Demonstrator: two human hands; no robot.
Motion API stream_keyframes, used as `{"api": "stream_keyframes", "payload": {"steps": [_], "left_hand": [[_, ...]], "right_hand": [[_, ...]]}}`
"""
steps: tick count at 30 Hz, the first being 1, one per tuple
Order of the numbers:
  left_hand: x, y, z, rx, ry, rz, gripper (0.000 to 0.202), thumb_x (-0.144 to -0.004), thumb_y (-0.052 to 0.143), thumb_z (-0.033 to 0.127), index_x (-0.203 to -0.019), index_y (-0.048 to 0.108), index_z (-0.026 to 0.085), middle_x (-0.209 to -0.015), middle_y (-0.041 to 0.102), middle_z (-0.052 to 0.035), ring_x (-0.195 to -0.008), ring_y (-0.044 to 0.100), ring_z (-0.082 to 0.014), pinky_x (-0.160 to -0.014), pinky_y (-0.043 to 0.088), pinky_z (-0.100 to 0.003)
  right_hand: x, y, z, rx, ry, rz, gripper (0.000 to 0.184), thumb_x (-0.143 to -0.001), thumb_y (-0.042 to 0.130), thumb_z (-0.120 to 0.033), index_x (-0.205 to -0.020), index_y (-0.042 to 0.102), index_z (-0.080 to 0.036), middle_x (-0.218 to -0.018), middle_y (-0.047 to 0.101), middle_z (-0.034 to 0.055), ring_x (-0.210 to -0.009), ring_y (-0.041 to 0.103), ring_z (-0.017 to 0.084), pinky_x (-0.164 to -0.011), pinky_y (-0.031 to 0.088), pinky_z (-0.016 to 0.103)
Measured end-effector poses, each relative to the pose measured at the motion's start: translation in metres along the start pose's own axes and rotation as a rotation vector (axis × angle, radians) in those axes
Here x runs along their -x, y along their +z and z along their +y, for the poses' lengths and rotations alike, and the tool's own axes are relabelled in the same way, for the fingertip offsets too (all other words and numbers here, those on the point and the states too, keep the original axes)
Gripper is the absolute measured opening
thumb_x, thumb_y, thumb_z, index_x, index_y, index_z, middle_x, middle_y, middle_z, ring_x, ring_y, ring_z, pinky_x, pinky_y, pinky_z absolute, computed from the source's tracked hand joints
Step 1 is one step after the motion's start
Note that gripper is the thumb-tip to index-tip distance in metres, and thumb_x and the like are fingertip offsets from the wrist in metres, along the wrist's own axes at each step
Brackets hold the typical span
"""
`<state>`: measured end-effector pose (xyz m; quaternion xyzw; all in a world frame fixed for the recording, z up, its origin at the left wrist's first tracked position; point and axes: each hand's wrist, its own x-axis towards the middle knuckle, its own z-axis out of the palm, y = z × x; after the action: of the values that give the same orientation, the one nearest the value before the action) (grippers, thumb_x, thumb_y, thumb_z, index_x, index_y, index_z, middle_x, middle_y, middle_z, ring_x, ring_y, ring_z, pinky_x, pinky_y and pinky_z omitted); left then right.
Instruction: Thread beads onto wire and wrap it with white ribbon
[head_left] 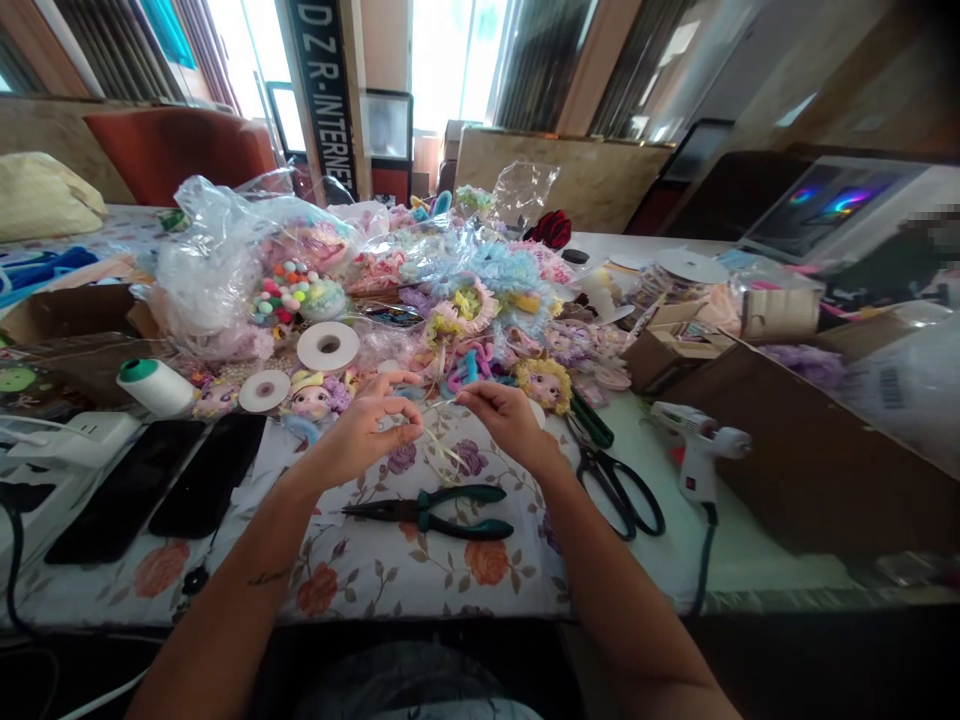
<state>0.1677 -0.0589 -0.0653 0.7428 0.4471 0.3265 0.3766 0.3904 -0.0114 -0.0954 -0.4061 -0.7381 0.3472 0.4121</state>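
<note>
A thin pale yellow ribbon (445, 452) hangs in loose strands between my hands, above the floral cloth. My left hand (365, 432) pinches at it with thumb and forefinger, the other fingers held out; the exact grip is small and hard to see. My right hand (504, 425) is closed, its thumb and fingertips pressed together on another stretch of the ribbon. Below both hands lie long-nose pliers (427, 510) with dark green handles, jaws to the left. Black-handled scissors (619, 490) rest beside my right forearm.
A white glue gun (694, 450) stands right of the scissors, before a cardboard box (810, 450). Two dark phones (124, 490) lie left, near a thread cone (156, 387) and ribbon spools (328, 346). Doll faces (544, 385), pompoms (289, 293) and plastic bags (206, 265) pile up behind.
</note>
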Motion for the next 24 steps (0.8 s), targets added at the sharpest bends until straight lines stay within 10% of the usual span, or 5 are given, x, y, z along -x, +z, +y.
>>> {"api": "stream_keyframes", "payload": {"steps": [5, 9, 16, 24], "left_hand": [[-0.01, 0.004, 0.002, 0.061, -0.005, -0.212, 0.018, -0.08, 0.063, 0.04, -0.076, 0.068, 0.023, -0.131, 0.053, -0.0073, -0.121, 0.048, -0.0287, -0.094, 0.042, -0.034], [-0.022, 0.012, 0.0, 0.436, -0.084, -0.31, 0.015, -0.08, 0.064, 0.033, -0.078, 0.066, 0.019, -0.092, 0.066, -0.0074, -0.088, 0.062, -0.0197, -0.078, 0.047, -0.028], [-0.034, 0.003, -0.021, 1.127, -0.242, 0.012, 0.011, -0.08, 0.064, 0.017, -0.073, 0.065, 0.008, -0.072, 0.06, -0.0051, -0.066, 0.058, -0.0109, -0.067, 0.053, -0.022], [-0.035, -0.023, -0.024, 1.407, -0.231, 0.117, 0.011, -0.083, 0.054, 0.007, -0.072, 0.057, 0.008, -0.068, 0.05, -0.0009, -0.042, 0.031, -0.0003, -0.029, 0.025, -0.008]], "right_hand": [[0.005, 0.012, -0.009, -0.049, -0.046, -0.045, 0.024, -0.086, 0.055, -0.038, -0.08, 0.067, -0.017, -0.07, 0.062, 0.0014, -0.065, 0.053, 0.014, -0.06, 0.04, 0.024], [0.004, 0.013, -0.01, -0.112, -0.005, 0.069, 0.025, -0.084, 0.056, -0.04, -0.075, 0.063, -0.017, -0.069, 0.059, 0.0007, -0.065, 0.051, 0.013, -0.061, 0.04, 0.024], [0.007, 0.0, -0.003, -0.158, 0.17, -0.054, 0.035, -0.087, 0.049, -0.049, -0.07, 0.053, -0.018, -0.052, 0.033, -0.0059, -0.047, 0.028, 0.008, -0.045, 0.024, 0.023], [0.004, -0.017, 0.014, -0.143, 0.237, -0.105, 0.032, -0.078, 0.06, -0.046, -0.077, 0.069, -0.015, -0.05, 0.044, -0.0041, -0.044, 0.036, 0.008, -0.043, 0.028, 0.023]]}}
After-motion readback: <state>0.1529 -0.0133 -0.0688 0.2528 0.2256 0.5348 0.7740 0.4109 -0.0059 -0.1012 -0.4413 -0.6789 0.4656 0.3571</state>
